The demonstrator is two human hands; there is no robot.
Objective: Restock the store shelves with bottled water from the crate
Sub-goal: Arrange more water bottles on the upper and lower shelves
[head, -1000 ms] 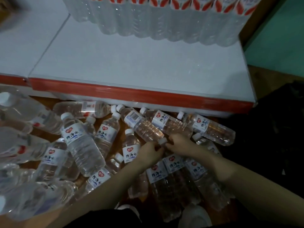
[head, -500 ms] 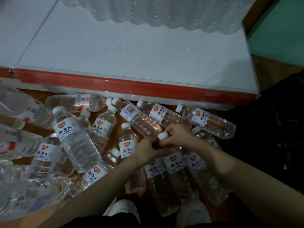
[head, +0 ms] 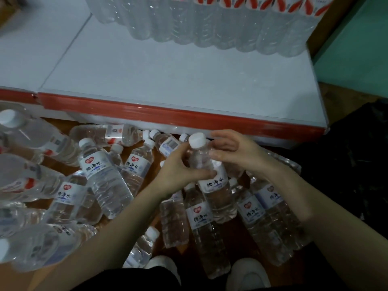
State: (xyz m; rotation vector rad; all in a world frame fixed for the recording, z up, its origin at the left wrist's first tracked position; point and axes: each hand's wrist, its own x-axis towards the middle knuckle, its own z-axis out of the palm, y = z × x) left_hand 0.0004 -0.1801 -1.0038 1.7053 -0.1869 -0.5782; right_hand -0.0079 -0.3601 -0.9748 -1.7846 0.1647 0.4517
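I hold one clear water bottle point(head: 216, 190) with a white cap, raised above the pile with its cap toward the shelf. My left hand point(head: 180, 166) grips its neck and shoulder from the left. My right hand point(head: 233, 152) touches the neck just under the cap from the right, fingers curved around it. Several more bottles point(head: 105, 181) lie on their sides on the brown floor below. The white shelf point(head: 168, 76) with a red front edge is straight ahead, with a row of stocked bottles point(head: 210, 26) standing at its back.
Larger water bottles point(head: 27, 139) lie heaped at the left. A dark mass point(head: 357, 164) fills the right side, and a green wall point(head: 357, 45) rises beyond the shelf's right end. Two white shoes point(head: 247, 274) show at the bottom.
Both hands have lifted one bottle out of the pile and tipped its cap up toward the shelf edge. The view has shifted upward, showing more of the stocked row.
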